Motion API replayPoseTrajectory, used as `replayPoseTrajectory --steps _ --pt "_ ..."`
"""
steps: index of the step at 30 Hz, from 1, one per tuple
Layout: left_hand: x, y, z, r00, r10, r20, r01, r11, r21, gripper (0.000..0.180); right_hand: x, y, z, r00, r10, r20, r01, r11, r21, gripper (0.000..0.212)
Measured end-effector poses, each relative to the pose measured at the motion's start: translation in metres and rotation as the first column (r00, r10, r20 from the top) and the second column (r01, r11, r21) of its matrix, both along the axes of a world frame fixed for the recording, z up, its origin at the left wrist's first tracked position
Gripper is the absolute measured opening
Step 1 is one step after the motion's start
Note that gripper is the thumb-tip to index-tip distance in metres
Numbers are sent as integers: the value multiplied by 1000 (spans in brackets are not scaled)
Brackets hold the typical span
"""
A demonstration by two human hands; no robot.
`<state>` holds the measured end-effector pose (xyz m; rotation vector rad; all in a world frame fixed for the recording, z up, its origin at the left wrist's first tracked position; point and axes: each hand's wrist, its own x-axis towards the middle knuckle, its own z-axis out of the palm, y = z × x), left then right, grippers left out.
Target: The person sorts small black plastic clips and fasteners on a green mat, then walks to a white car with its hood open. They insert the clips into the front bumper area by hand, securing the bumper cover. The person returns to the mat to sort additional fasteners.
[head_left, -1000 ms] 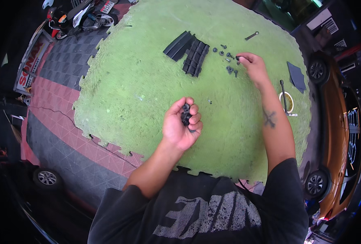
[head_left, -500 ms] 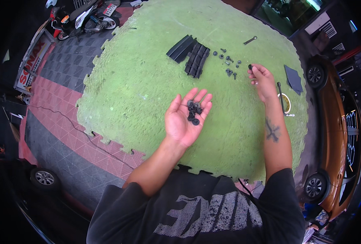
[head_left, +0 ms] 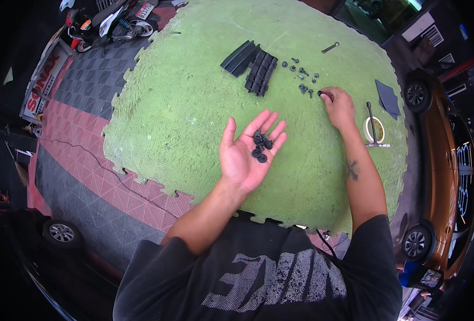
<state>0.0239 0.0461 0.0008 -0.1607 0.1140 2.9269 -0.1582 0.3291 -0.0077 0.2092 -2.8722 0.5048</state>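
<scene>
Palm up over the green mat (head_left: 162, 117), my left hand (head_left: 245, 158) has its fingers spread and carries several black plastic push clips (head_left: 261, 145) on the palm and finger bases. To its right, my right hand (head_left: 338, 108) pinches one small black clip (head_left: 321, 93) between thumb and fingertips, low over the mat. Just beyond that hand lies a loose group of black clips and small screws (head_left: 303, 88). Left of the group are two curved, ribbed black plastic pieces: a smoother one (head_left: 240, 58) partly beside a gridded one (head_left: 261, 74).
A wrench (head_left: 330, 47) lies at the far right. Beyond my right forearm are a roll of tape (head_left: 366, 128), a T-handle tool (head_left: 372, 120) across it and a dark sheet (head_left: 388, 99). An orange car (head_left: 440, 176) stands right, a motorcycle (head_left: 122, 27) far left.
My right hand has moved slightly left and turned palm-down with its clip, closer to the loose group. My left hand has shifted a little right, its thumb farther from the fingers.
</scene>
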Motion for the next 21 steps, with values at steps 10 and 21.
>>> replayPoseTrajectory --steps 10,21 --pt "0 -2 4 1000 13 11 -13 998 -62 86 36 5 6 987 -70 -145 16 939 -345 29" --pt "-2 3 0 1000 -23 9 24 998 -65 85 80 -18 42 992 -72 -106 6 851 -525 27"
